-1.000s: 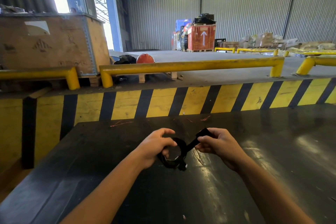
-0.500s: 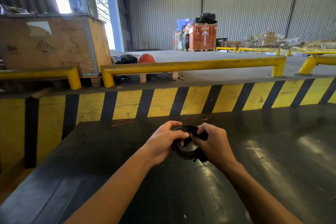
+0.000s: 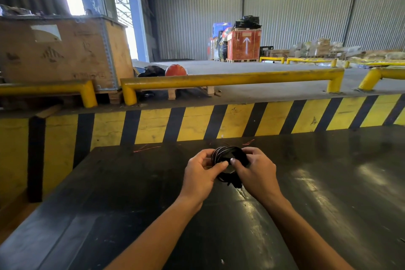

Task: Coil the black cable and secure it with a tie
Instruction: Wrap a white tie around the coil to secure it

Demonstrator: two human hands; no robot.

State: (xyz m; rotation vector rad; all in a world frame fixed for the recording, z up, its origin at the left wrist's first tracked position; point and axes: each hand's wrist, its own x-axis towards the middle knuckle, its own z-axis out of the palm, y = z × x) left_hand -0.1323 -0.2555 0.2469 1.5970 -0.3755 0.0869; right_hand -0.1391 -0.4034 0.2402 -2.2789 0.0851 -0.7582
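both hands hold the small round coil of thin black cable (image 3: 228,155) up over the glossy black surface (image 3: 328,182), near its far edge by the yellow-and-black striped wall (image 3: 274,119). the left hand (image 3: 200,174) is closed around the coil's left side, thumb reaching across its front; the right hand (image 3: 255,173) is closed on the right side, its thumb meeting the left one at the coil's middle. a short dark end hangs below the loops (image 3: 234,182), but whether that is the cable's tail or the tie is too dark to tell. the coiling looks finished and the securing step seems to be in hand. the next move calls for pinching the loops tight while the tie is wrapped round and fastened.
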